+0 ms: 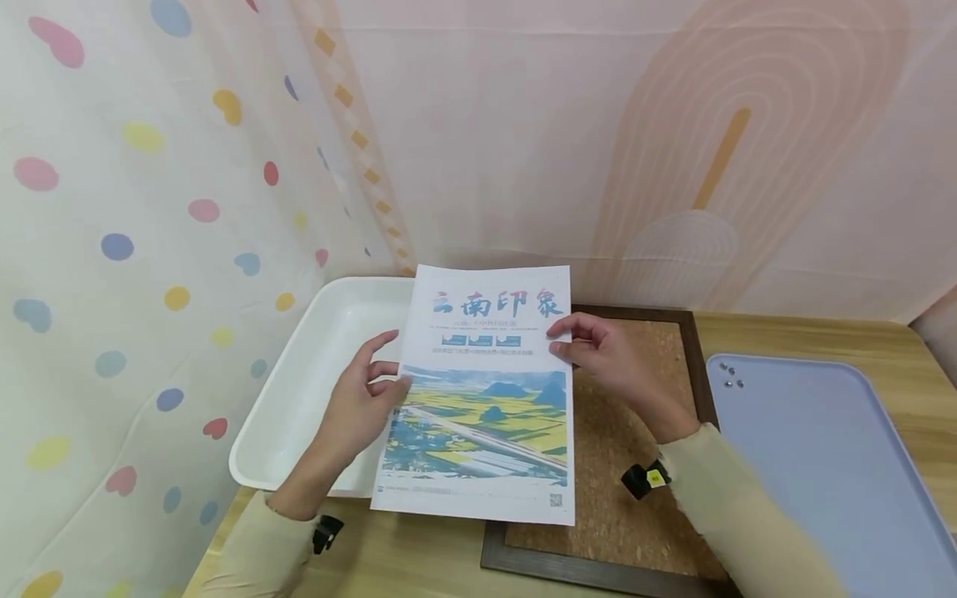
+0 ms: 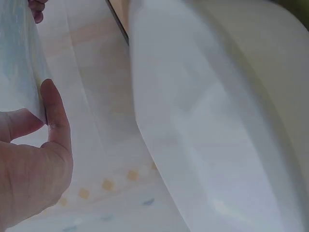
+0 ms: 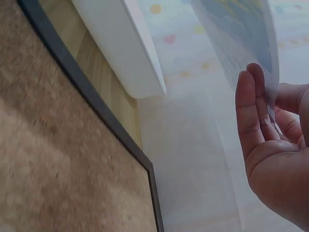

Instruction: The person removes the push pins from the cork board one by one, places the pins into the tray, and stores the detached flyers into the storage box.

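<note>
A printed poster is held up in the middle of the head view, with large blue and pink characters above a picture of yellow-green fields and blue hills. My left hand pinches its left edge about halfway up, thumb in front. On the opposite edge, a bit higher, my right hand pinches the sheet. Behind and below the poster lies a dark-framed cork board, partly covered by it. Both wrist views show the paper caught between thumb and fingers.
A white basin stands at the left, its right part hidden by the poster. To the right is a pale blue tray with several small shiny pieces in its far left corner. Patterned curtains hang behind the wooden table.
</note>
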Demonstrator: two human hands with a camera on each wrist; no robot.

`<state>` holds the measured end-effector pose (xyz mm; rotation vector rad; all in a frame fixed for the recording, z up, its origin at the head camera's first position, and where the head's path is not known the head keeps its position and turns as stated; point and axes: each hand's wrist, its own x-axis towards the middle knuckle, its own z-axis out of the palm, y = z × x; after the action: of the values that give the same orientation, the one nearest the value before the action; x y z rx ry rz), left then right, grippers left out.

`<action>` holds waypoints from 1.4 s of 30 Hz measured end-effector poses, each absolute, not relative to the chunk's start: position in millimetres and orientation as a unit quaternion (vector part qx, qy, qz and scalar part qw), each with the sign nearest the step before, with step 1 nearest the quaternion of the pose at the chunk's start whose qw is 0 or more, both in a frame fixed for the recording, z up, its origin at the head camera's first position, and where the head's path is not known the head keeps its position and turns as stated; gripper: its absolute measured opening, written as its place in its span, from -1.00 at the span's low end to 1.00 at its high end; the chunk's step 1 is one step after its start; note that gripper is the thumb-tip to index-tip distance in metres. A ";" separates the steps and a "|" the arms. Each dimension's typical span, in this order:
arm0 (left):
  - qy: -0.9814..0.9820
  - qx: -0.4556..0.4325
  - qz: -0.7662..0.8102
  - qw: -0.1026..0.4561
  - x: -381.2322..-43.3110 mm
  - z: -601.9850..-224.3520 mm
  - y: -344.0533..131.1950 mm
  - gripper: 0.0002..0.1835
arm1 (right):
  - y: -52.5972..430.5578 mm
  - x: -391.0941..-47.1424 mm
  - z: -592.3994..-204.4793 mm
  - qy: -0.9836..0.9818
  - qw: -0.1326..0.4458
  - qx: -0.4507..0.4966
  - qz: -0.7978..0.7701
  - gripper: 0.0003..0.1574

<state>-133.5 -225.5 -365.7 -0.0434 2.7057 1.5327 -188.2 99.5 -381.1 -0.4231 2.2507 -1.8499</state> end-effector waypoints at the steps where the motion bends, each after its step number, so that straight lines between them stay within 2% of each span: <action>1: 0.870 -0.013 0.492 0.016 -133.5 -365.1 -228.9 -0.29 | 96.0 -189.1 -380.7 0.759 0.100 -0.142 -0.628 -0.77; 15: 0.883 -0.039 0.468 0.001 -135.0 -358.0 -273.6 -0.28 | 45.1 -192.6 -375.3 0.740 0.118 -0.103 -0.654 -0.84; 24: 0.888 -0.054 0.455 -0.019 -132.7 -354.1 -293.3 -0.30 | 22.3 -182.9 -379.3 0.732 0.122 -0.125 -0.659 -0.85; 35: 0.902 -0.097 0.421 -0.015 -139.1 -351.6 -326.4 -0.28 | -11.3 -175.0 -389.5 0.709 0.139 -0.175 -0.669 -0.81; 42: 0.903 -0.119 0.413 -0.027 -140.4 -354.7 -345.5 -0.27 | -40.8 -169.5 -394.0 0.697 0.158 -0.159 -0.681 -0.79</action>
<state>-140.4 -345.5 -354.7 -0.3808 2.8857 1.3200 -169.5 -40.8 -394.0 -0.4560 1.9946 -1.9466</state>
